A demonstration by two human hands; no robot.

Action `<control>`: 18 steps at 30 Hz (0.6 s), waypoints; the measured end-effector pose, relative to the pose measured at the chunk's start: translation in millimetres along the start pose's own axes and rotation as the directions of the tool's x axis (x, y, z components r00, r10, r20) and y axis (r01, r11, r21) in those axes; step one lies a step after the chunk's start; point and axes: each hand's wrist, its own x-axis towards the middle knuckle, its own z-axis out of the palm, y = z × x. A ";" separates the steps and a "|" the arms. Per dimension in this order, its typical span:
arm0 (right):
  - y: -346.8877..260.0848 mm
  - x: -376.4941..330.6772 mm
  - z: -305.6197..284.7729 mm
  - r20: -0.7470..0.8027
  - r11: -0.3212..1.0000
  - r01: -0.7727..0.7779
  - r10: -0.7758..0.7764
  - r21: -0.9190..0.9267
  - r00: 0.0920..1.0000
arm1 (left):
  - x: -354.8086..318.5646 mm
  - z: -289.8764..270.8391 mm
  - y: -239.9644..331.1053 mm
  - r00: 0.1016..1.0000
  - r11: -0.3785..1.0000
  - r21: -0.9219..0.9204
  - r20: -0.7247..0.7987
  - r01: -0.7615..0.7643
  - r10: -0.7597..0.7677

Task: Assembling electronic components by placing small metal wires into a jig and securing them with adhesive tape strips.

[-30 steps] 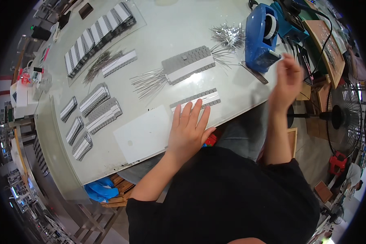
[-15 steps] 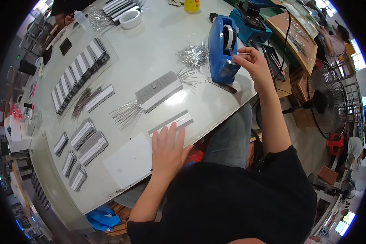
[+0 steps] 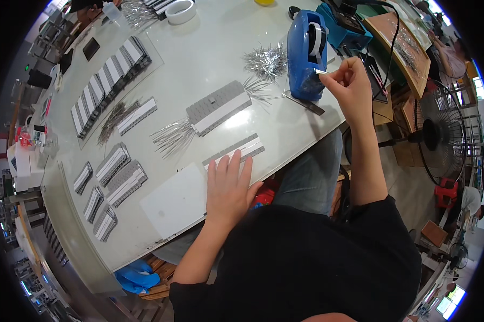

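Note:
My left hand (image 3: 229,188) lies flat with fingers stretched out, its tips on a flat strip of grey pieces with a white band (image 3: 239,151) near the table's front edge. At the blue tape dispenser (image 3: 302,80), my right hand (image 3: 352,88) pinches the end of a pale tape (image 3: 321,72) between thumb and finger. Beyond the left hand rests a wider grey-and-white panel (image 3: 220,110) with thin wires fanning from both ends. A tangled bundle of silvery wires (image 3: 268,61) sits left of the dispenser, and a flat metal tool (image 3: 306,104) lies before it.
Stacks of grey-and-white strips (image 3: 107,80) stand at the left, with several smaller stacks (image 3: 126,182) nearer. A white sheet (image 3: 172,201) lies left of my left hand. A white tape roll (image 3: 181,12) is at the back. A floor fan (image 3: 432,131) stands to the right.
My right hand has closed on the tape end and drawn it slightly out from the dispenser. My left hand stays flat on the strip. The whole view has shifted a little.

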 end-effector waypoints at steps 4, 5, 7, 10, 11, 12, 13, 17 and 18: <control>-1.1 -10.7 5.7 -0.030 0.999 -0.002 0.000 -0.054 1.000 | -1.8 -0.5 0.8 1.000 1.000 -0.008 0.005 0.010 -0.010; -3.5 -13.9 7.8 -0.064 0.986 0.016 -0.027 -0.168 0.998 | -2.5 -0.3 0.1 1.000 1.000 -0.012 0.003 0.012 -0.012; 0.7 -17.4 8.2 -0.056 0.949 0.037 -0.057 -0.313 0.997 | -2.2 0.4 0.1 1.000 1.000 -0.017 0.004 0.026 -0.025; 18.2 -32.2 10.9 0.046 0.922 -0.012 0.032 -0.387 0.998 | -3.5 -0.5 -3.2 1.000 1.000 -0.026 -0.006 0.011 -0.011; 31.6 -41.3 7.3 0.087 0.978 -0.084 0.102 -0.190 0.991 | -0.7 1.6 -2.1 0.999 0.999 -0.049 -0.038 -0.009 0.007; 34.9 -53.2 9.7 0.182 0.977 -0.126 0.094 0.171 0.979 | 2.2 0.4 -1.8 0.997 0.997 -0.062 -0.074 -0.039 0.034; 17.7 -72.6 24.2 0.243 0.965 -0.110 0.050 0.240 0.969 | 0.4 -0.9 -1.7 0.999 0.998 -0.056 -0.054 -0.012 0.009; -0.8 -112.9 65.0 0.430 0.912 0.408 -0.387 0.046 0.816 | -2.2 0.1 -4.0 0.994 1.000 -0.015 -0.106 -0.020 0.019; 2.7 -117.2 67.6 0.408 0.885 0.464 -0.434 0.029 0.803 | -1.6 0.9 -4.0 0.993 1.000 -0.017 -0.118 -0.025 0.023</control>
